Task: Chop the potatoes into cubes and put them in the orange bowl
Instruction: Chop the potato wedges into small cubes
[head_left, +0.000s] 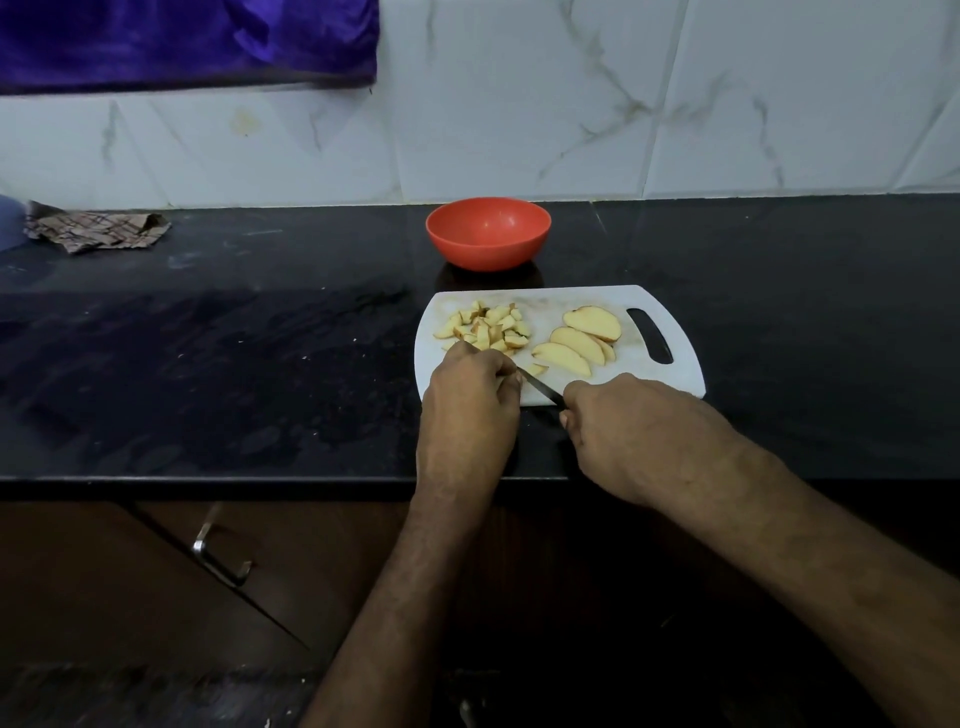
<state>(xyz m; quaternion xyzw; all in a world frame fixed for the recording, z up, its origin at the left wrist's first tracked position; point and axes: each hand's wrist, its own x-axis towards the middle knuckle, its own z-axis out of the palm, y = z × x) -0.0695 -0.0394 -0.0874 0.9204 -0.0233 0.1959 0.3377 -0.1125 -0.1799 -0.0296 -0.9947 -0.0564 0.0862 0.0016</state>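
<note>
A white cutting board (644, 301) lies on the black counter. A pile of potato cubes (488, 325) sits on its left part, and several long potato slices (579, 340) lie on its right part. My right hand (631, 431) grips a knife (543, 387) whose blade points left across the board's near edge. My left hand (467, 400) has its fingers curled over a potato piece at the blade tip; that piece is mostly hidden. The orange bowl (488, 234) stands empty just behind the board.
A checked cloth (96, 231) lies at the counter's far left, near a bluish object at the frame edge. A white marble-tiled wall backs the counter. A purple cloth (187, 41) hangs top left. A cabinet handle (221, 553) shows below the counter edge.
</note>
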